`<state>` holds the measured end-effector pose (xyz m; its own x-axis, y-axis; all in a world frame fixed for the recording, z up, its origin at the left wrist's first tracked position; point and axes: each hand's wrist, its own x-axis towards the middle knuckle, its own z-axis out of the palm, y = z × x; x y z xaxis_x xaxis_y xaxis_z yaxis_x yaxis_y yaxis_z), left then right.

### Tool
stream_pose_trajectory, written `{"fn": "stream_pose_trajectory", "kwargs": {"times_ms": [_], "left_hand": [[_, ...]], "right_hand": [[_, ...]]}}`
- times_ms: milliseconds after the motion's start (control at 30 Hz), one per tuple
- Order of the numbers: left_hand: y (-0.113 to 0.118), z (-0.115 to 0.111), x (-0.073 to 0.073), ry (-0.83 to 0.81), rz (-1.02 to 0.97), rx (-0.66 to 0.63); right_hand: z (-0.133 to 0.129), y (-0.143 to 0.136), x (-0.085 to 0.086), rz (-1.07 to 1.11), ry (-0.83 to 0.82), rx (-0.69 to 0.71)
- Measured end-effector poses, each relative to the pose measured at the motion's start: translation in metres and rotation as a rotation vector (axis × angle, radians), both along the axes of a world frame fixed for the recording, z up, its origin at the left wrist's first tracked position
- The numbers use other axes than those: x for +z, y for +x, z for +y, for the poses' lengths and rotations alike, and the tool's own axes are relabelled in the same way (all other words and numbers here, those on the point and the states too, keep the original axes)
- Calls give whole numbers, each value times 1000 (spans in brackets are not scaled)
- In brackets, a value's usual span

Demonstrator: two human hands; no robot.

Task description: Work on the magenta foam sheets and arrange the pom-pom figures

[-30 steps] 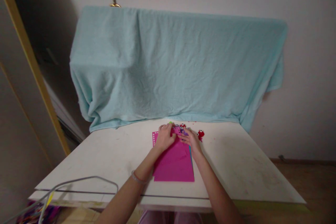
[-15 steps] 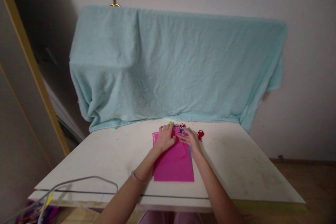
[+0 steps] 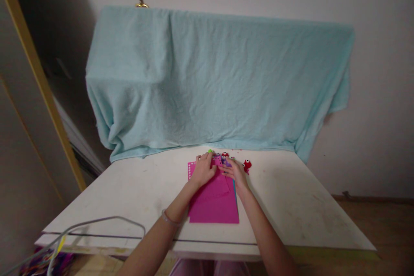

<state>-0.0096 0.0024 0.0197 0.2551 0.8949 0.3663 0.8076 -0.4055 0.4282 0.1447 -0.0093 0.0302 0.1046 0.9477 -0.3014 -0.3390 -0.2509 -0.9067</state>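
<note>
Pink paper (image 3: 214, 211) lies at six o'clock, its ten o'clock corner holed, top sheet (image 3: 221, 183) askew, with left hand (image 3: 203, 172) fingers bent, right hand (image 3: 237, 174) fingers slightly spread, any pinch unclear.

The pink sheets (image 3: 213, 211) look like matt paper or thin foam, smooth and flat; which of the two cannot be told. The towel (image 3: 226, 82) is soft cloth with a dull, slightly fuzzy nap and loose creases. The tabletop (image 3: 291, 194) has a smooth, pale painted or laminated face with low sheen and smudges. Brown wood-look boards make up the floor (image 3: 371, 224). The ornament (image 3: 141, 5) shines like gold-coloured metal, and the cable (image 3: 113, 218) appears smooth, grey plastic.
</note>
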Motion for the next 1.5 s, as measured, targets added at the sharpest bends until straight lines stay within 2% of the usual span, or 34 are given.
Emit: {"fn": "stream_pose_trajectory", "kwargs": {"times_ms": [500, 933, 1167, 1500], "left_hand": [[-2, 0, 0, 32, -49, -35], [-2, 1, 1, 1, -29, -41], [-1, 2, -1, 29, -8, -26], [-1, 2, -2, 86, 22, -4]], "right_hand": [[-3, -1, 1, -9, 51, 32], [1, -2, 2, -23, -33, 25], [-2, -1, -2, -23, 50, 37], [0, 0, -5, -29, 63, 40]]}}
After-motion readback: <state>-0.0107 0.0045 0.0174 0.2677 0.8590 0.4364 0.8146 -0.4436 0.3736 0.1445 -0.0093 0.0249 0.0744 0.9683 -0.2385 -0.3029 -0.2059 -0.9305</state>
